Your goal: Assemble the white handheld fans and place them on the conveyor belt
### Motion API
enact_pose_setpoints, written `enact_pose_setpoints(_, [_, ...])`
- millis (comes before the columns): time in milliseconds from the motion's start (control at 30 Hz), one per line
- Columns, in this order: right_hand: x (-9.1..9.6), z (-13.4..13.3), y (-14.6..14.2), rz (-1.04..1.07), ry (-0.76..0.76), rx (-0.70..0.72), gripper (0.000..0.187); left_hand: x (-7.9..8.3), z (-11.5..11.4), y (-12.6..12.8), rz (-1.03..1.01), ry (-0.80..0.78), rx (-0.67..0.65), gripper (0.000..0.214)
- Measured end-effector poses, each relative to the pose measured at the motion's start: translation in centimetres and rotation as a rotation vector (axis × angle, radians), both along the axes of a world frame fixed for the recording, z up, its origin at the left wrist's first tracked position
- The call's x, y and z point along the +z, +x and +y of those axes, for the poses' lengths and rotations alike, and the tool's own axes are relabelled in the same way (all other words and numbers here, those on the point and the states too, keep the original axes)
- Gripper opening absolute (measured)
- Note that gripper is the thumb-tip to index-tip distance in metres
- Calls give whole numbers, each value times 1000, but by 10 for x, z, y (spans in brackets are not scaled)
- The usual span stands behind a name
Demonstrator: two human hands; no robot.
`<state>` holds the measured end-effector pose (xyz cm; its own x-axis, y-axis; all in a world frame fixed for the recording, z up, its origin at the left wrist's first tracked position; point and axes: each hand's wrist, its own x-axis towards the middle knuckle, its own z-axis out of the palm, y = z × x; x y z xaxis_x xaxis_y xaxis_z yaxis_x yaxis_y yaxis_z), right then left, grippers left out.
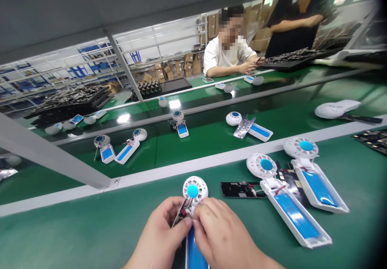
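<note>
while both hands worked close together on the green bench mat (75, 236), the left hand (160, 232) was nearly closed, its thumb and fingers pinching a small dark wired part (181, 212) against the neck of a white fan unit (195, 190). the right hand (223, 232) curled over the same neck with its fingers bent inward, pressing at the wiring, though the knuckles hid exactly what it had hold of. the unit lay between the hands at the near edge of the view, its round vented head with a blue centre facing away from the person and its long blue panel (193, 253) running down past the bottom of the frame.

just to the right lay a black circuit board (242, 189), and beyond it two more fan units (290, 196) rested side by side, partly over a second dark board (292, 180). a gold-dotted black panel (371, 140) sat at the far right edge. a white rail (181, 168) bounded the mat, and past it a second green belt (193, 148) carried further units (179, 124) and a metal strip (244, 126). farther off, a seated co-worker in a white shirt (226, 55) held something small in both hands, while a person in a dark top (290, 27) stood behind, near stacked cardboard boxes (256, 35).
</note>
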<state>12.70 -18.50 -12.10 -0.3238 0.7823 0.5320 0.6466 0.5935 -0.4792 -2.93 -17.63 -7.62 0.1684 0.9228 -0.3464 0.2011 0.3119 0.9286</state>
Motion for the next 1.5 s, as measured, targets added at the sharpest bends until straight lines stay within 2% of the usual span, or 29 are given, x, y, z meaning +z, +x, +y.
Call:
enact_pose_setpoints(100, [-1, -1, 1, -20, -20, 5, 24, 2, 1, 2, 12, -54, 17, 21])
enact_pose_setpoints(267, [2, -3, 1, 29, -64, 26, 22, 1, -2, 0, 44, -47, -1, 18])
enact_pose_setpoints(333, [5, -3, 0, 120, -104, 0, 18, 0, -4, -3, 94, 26, -53, 14])
enact_pose_setpoints(467, [12, -3, -3, 264, -190, -65, 13, -3, -9, -12, 254, 294, -193, 18])
enact_pose_setpoints(667, [12, -4, -3, 257, -185, -104, 14, -6, -9, -18, 398, 573, -365, 34])
enact_pose_setpoints(767, [14, -6, -3, 239, -172, -92, 14, -5, -8, -18, 440, 660, -427, 48])
enact_pose_setpoints(933, [17, -6, -4, 260, -242, -101, 16, -5, -9, -21, 515, 756, -496, 63])
enact_pose_setpoints(1133, [11, -6, -5, 203, -134, -83, 19, -6, -8, -18, 599, 892, -482, 69])
enact_pose_setpoints(1367, [10, -4, -4, 167, -29, -101, 22, -7, -7, -16, 550, 926, -452, 57])
enact_pose_setpoints(1433, [9, -1, -2, 154, -45, -105, 21, -8, -7, -15, 456, 831, -425, 46])
enact_pose_setpoints(1500, [7, 2, 2, 159, -94, -99, 17, -9, -2, -12, 323, 637, -345, 30])
